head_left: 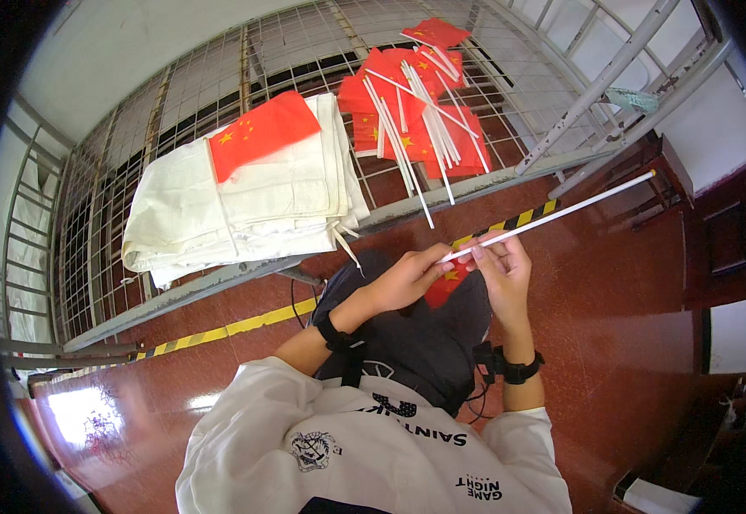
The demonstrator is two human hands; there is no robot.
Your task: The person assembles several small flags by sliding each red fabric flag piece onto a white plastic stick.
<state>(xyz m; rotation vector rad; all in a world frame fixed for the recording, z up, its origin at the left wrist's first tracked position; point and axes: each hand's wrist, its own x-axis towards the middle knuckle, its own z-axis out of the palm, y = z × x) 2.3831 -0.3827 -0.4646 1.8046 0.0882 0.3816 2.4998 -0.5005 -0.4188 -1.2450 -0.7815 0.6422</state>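
Both hands (411, 276) hold a white stick (566, 211); black lettering (459, 440) marks the shirt (244, 441).

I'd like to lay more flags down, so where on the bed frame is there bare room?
The wire mesh is bare between the folded cloth and the left end railing, and behind the cloth toward the wall. The flag pile crowds the right, near the cloth.

Looks like smooth plastic on the flagstick (578, 205), matt cloth on the folded sheet (296, 184), metal on the bed frame (597, 86); glossy on the floor (613, 283).
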